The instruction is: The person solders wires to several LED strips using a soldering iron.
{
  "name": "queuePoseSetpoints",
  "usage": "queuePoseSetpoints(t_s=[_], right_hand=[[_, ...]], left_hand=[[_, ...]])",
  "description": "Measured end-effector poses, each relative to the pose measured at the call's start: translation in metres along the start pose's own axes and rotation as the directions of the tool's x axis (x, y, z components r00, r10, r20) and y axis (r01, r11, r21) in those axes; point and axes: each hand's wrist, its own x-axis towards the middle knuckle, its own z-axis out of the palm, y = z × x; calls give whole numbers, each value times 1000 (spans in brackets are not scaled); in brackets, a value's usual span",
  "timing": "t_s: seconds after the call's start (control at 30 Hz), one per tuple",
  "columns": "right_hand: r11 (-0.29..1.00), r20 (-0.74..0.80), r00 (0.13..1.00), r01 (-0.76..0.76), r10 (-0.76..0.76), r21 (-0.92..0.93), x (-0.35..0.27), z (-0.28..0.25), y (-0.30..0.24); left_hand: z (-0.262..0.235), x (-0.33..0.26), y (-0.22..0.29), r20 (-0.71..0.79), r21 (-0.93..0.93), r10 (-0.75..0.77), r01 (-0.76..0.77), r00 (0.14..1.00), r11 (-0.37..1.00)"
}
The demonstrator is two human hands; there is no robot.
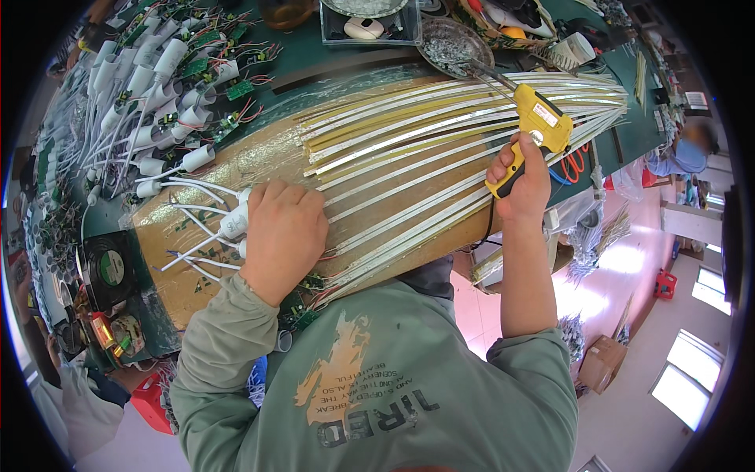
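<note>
My right hand (pixel 524 177) is wrapped around the black and yellow handle of a soldering gun (pixel 544 118). Its long metal tip points up and left into a round metal dish (pixel 456 41) of whitish, shiny bits. My left hand (pixel 285 236) lies palm down with fingers bent together, and its fingertips are hidden. From under that hand's left side come white plastic tubes (pixel 234 223) with white cables. Long, narrow white and yellow strips (pixel 401 161) fan out across a brown board (pixel 228 161), their left ends near my left hand.
Many white tubes with green circuit boards (pixel 169 59) pile up at the upper left. A black round fan-like device (pixel 110 267) stands at the left. A clear box (pixel 370 31) and a basket of tools (pixel 519 20) sit at the far edge. Another person (pixel 684 153) is far right.
</note>
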Motion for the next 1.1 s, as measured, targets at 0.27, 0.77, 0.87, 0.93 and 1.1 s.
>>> queuePoseSetpoints(t_s=[0.27,0.77,0.87,0.93,1.1], right_hand=[[1000,35,999,-15,16,-17,-10,0,-8],[984,407,897,177,-170,21,-62,-2,17],[996,447,890,81,-90,38,-83,-4,31],[999,453,890,45,-48,18,-97,-4,40],[999,479,878,1,20,-44,-116,-5,55]], left_hand=[[1,0,-1,-98,-4,65,-66,993,998],[4,-3,-5,-66,39,47,-44,997,998],[2,-4,-4,-48,60,39,-36,998,998],[-1,-3,-5,-32,72,39,-36,999,997],[-15,-9,-4,-85,72,51,-45,995,996]])
